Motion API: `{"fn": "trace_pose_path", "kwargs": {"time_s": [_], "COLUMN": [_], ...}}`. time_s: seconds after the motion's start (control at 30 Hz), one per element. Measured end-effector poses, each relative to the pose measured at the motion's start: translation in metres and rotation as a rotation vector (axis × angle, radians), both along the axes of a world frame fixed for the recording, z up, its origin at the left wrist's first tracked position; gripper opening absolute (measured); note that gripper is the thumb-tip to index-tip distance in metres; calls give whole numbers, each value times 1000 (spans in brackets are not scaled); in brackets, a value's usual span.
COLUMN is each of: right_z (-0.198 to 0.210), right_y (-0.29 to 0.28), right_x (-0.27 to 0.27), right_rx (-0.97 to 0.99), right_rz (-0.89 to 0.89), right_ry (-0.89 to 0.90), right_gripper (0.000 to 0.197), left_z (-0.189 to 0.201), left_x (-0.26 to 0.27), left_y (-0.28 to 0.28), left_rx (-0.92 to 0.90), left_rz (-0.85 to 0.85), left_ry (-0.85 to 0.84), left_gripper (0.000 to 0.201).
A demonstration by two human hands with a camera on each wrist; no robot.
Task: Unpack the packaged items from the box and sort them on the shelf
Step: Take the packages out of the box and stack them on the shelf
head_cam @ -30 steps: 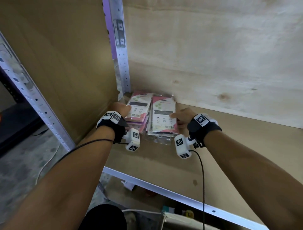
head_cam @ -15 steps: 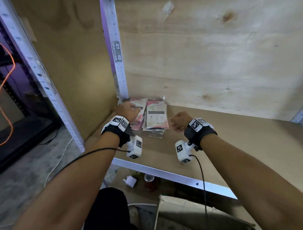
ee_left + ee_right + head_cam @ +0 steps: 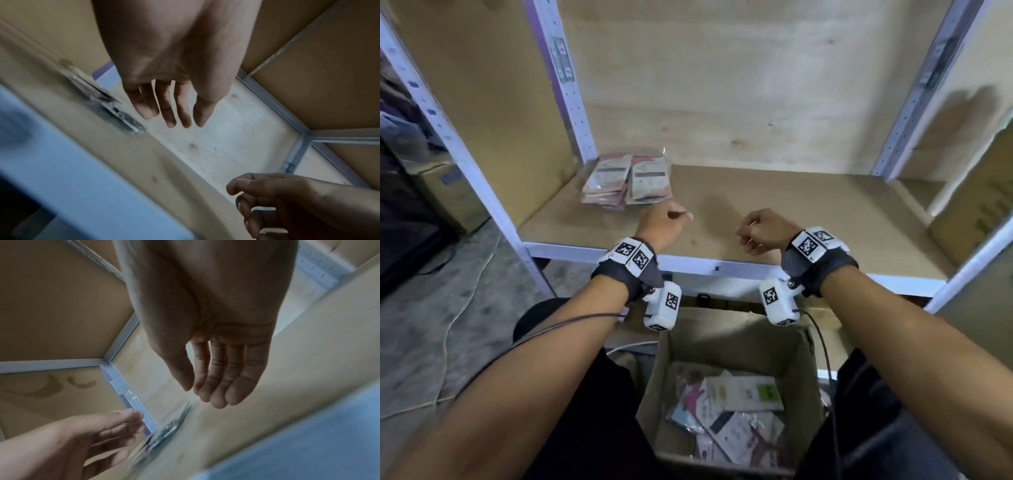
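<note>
Two side-by-side piles of pink and white packaged items (image 3: 626,180) lie in the back left corner of the wooden shelf (image 3: 808,209). My left hand (image 3: 666,224) hovers just in front of them, empty, with relaxed fingers (image 3: 170,112). My right hand (image 3: 763,231) hangs over the shelf's middle, also empty, its fingers (image 3: 218,386) loosely extended. Below the shelf's front edge stands an open cardboard box (image 3: 729,346) holding several more packaged items (image 3: 736,414).
White perforated uprights (image 3: 565,78) frame the shelf at left and right (image 3: 914,89). A plywood panel (image 3: 739,85) closes the back. A cardboard carton (image 3: 976,202) stands at the right, and cables (image 3: 448,329) run over the concrete floor at left.
Both hands have let go of the piles and pulled back toward the shelf's front edge. The view has tilted down, bringing the open box into sight.
</note>
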State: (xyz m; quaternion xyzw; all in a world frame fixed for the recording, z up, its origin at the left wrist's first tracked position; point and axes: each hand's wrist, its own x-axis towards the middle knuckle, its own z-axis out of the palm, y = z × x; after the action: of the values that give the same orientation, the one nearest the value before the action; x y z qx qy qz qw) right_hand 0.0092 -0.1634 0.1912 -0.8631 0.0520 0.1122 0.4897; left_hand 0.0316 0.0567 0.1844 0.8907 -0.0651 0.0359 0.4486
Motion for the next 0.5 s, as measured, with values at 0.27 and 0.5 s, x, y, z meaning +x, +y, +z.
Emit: {"fn": "trace_pose_path", "kwargs": {"time_s": [0.27,0.5], "right_z": [-71,-149], "right_y": [-48,-55], "right_x": [-96,-114], "right_rx": [-174,-132], "right_rz": [113,179], "right_ry": [58,227], "right_gripper": [11,16], "left_z": [-94,-169], "left_x": [-86,-109], "left_y": [-35,-52], "left_rx": [69,151], "left_rz": [-110,-266], "left_ry": [184,402], "left_gripper": [17,28]}}
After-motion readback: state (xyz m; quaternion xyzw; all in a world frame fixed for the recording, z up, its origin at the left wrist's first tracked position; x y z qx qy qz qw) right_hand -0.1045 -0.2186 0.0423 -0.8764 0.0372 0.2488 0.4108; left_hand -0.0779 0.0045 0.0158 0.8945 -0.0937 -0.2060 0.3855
